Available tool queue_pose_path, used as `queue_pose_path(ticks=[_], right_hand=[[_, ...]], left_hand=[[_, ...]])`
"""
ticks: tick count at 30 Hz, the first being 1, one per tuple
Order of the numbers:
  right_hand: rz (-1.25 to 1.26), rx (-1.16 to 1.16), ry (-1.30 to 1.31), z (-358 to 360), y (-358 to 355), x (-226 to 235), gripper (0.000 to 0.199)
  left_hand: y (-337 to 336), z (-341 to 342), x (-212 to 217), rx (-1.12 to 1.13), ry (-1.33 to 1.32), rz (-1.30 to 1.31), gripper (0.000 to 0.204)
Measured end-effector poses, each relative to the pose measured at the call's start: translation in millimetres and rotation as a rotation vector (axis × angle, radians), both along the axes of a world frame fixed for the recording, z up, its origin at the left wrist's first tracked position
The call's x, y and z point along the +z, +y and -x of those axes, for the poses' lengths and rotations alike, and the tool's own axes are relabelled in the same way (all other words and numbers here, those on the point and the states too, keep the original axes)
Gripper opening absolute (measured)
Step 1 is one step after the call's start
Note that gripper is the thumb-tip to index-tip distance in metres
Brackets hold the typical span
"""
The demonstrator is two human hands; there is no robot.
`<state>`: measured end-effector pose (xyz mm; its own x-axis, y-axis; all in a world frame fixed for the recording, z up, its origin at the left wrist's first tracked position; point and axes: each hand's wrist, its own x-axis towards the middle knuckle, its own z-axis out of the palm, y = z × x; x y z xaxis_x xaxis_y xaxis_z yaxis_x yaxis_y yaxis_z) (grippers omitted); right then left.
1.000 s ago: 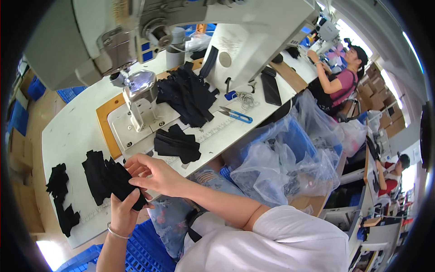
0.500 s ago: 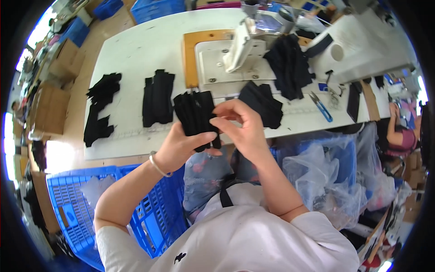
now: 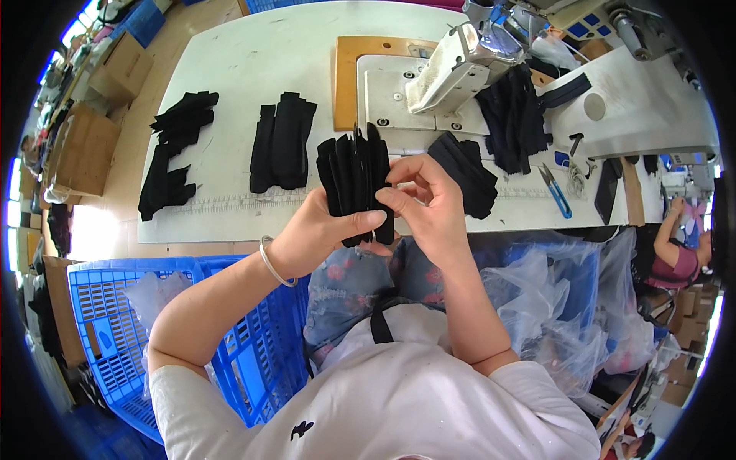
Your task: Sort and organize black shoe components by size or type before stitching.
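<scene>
Black fabric strips [image 3: 353, 176] sit clamped in our left hand [image 3: 310, 234] at the table's [image 3: 230, 69] near edge, our right hand [image 3: 429, 207] pinching their right side. Bundle's not set down yet; black piles [image 3: 284, 149] flank it, done or pending we can't tell.

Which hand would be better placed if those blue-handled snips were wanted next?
Probably the right hand: it is nearer the blue-handled snips, off to its right, and sits at the right edge of the black fabric bundle. The left hand holds the bundle's lower part.
</scene>
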<state>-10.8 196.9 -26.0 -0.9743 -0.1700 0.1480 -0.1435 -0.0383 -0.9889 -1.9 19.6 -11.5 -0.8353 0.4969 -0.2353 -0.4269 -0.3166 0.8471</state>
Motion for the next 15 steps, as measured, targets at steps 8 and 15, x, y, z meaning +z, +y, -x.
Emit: queue_pose_path(ticks=[8,15], right_hand=[[-0.06,-0.006,0.069,1,3,4,0.019],[-0.129,0.009,0.052,-4,0,16,0.024]], left_hand=[[1,-1,-2,-0.008,-0.009,-0.022,0.042],[-1,0,3,-0.042,0.009,-0.029,0.037]])
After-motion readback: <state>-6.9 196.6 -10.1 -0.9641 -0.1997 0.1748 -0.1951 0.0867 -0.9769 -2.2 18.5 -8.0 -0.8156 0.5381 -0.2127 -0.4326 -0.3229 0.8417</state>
